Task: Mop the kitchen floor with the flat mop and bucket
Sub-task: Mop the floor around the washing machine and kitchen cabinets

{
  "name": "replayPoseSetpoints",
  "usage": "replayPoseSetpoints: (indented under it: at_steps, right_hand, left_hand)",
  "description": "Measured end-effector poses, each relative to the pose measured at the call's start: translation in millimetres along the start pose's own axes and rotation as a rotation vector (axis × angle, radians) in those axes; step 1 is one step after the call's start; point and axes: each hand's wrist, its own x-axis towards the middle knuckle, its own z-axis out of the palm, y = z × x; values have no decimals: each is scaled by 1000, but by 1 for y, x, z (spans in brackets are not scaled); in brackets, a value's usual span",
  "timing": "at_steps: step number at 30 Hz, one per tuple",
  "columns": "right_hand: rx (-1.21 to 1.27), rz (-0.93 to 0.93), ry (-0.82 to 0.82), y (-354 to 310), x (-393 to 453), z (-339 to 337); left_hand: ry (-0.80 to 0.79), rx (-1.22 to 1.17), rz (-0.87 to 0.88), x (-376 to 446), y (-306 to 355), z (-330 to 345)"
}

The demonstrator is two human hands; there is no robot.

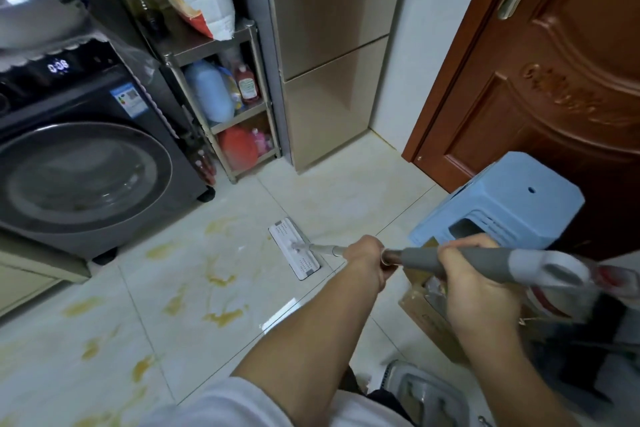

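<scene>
Both fists wrap the mop pole [450, 262], left hand [367, 262] ahead of right hand [481, 282]. Mop head [294, 251] sits flat at twelve o'clock; bucket [420, 392], probably, at five. Swinging back could clip the stool [502, 204].

Bucket [424, 395] cut off by bottom edge, partly behind right forearm. Mop handle [485, 262] end blurred at right edge. Cardboard box [429, 319] mostly hidden behind right hand [479, 282].

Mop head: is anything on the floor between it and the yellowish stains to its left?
Nothing visible. The mop head lies flat on bare tile, and the yellowish stains start just left of it. The washing machine stands beyond them and the blue stool is on the opposite side.
</scene>
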Motion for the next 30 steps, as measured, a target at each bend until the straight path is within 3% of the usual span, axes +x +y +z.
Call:
replayPoseSetpoints:
  at_steps: [4, 8, 13, 17, 21, 24, 26, 28, 30]
  right_hand:
    - [6, 97, -136, 7, 2, 32]
    - [-43, 90, -155, 15, -1, 83]
    - [-153, -316, -355, -8, -43, 173]
    - [-151, -662, -425, -34, -65, 240]
    - [-161, -935, -279, -78, -38, 299]
    - [-138, -824, -271, -114, -12, 329]
    - [-144, -632, -285, -135, 2, 342]
    - [-2, -399, -321, -150, 21, 349]
    - [122, -277, -378, -152, 39, 345]
  left_hand:
    - [90, -38, 65, 29, 25, -34]
    - [-6, 106, 59, 62, 63, -75]
    - [31, 267, 36, 97, 145, -153]
    - [99, 453, 43, 110, 211, -212]
    - [60, 506, 38, 98, 274, -219]
    - [2, 466, 61, 94, 316, -209]
    - [-67, 361, 50, 95, 339, -196]
    - [-84, 253, 27, 102, 349, -182]
    - [-89, 228, 26, 112, 349, -168]
